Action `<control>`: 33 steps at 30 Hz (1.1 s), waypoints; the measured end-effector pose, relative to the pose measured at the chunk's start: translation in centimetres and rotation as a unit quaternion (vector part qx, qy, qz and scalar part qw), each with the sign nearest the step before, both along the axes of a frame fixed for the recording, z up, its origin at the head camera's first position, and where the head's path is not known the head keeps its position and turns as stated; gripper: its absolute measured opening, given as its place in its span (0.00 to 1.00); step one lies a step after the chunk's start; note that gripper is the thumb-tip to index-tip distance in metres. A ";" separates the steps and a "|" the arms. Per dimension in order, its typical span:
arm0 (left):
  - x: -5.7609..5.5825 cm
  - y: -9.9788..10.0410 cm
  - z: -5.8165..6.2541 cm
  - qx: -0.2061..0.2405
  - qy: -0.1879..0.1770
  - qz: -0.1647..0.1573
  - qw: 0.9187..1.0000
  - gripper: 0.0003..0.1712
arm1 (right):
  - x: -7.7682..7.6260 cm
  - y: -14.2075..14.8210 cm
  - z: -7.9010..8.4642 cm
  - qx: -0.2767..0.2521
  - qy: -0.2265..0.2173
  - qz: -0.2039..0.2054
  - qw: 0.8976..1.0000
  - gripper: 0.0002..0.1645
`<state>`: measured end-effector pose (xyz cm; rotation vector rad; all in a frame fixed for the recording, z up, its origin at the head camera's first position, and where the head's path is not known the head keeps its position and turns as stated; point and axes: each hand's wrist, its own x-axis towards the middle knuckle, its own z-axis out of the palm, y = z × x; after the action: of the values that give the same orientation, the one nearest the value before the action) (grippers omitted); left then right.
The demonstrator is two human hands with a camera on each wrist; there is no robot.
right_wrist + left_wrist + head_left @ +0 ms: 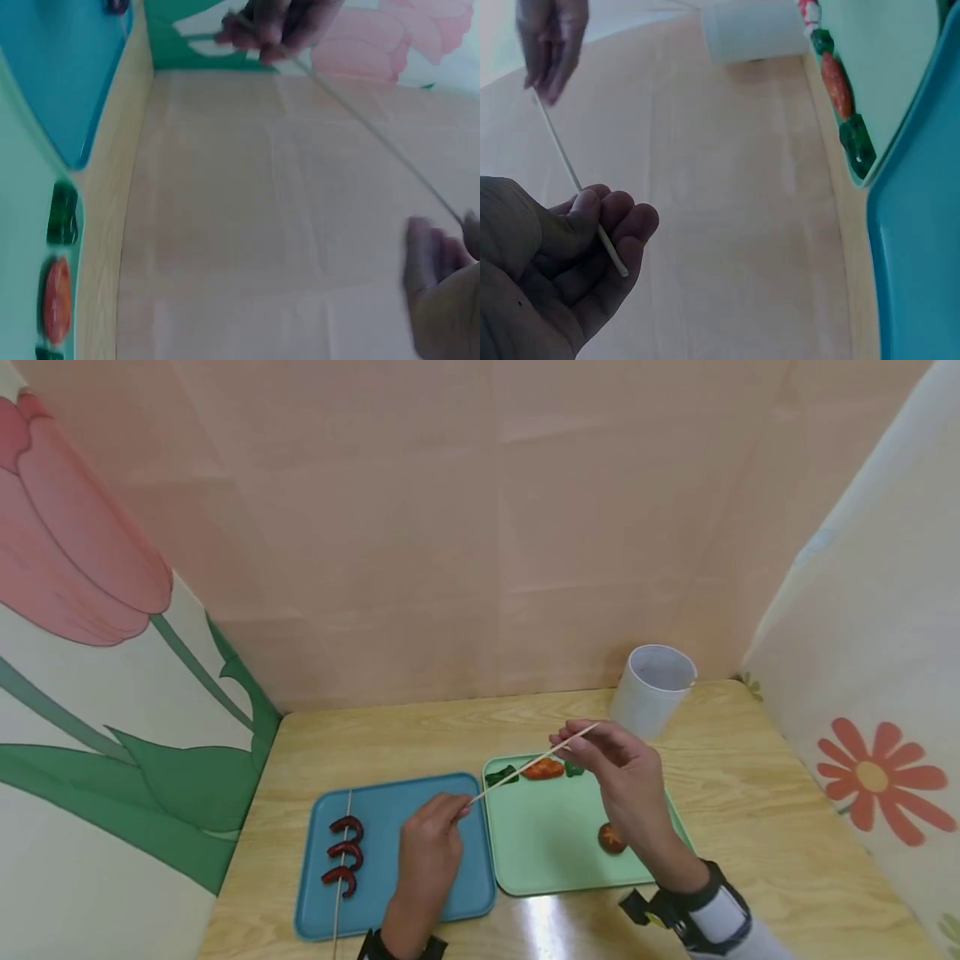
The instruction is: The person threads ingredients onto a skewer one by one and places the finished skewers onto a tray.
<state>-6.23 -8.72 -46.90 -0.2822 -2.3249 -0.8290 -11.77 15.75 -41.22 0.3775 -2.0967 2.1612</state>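
Observation:
A thin wooden skewer (pixel 517 770) slants up to the right between both hands, held in the air over the trays. My left hand (pixel 431 843) pinches its lower end between thumb and fingers; in the left wrist view a short blunt end (pixel 615 255) pokes out past the fingertips. My right hand (pixel 626 785) has thumb and fingers at the upper end, blurred in the wrist views. On the blue tray (pixel 401 793) lies another skewer (pixel 337 914) with three curved dark red sausage-like pieces (pixel 347 855) threaded on it.
A light green tray (pixel 540 852) carries green pieces (pixel 501 774), an orange-red piece (pixel 543 768) and a brown mushroom-like piece (pixel 611 838). Behind the right hand stands a white cup (pixel 648 693). Printed cloth walls enclose the wooden table (pixel 420 731).

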 end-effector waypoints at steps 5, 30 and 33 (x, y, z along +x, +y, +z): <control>0.4 -1.3 -0.8 -0.023 -0.020 0.038 0.999 0.12 | -0.6 1.7 -2.8 0.426 0.002 0.012 0.905 0.26; 1.1 -3.7 -0.8 -0.005 -0.082 0.075 0.994 0.06 | 0.5 4.5 -14.0 0.635 0.064 0.030 0.770 0.10; 1.1 -3.7 -0.9 -0.007 -0.079 0.075 0.994 0.08 | 0.3 4.1 -13.9 0.618 0.068 0.040 0.782 0.11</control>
<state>-5.13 -12.41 -47.76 -0.0467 -2.4639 -0.7855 -11.47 19.84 -55.12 0.6556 -3.0810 0.3917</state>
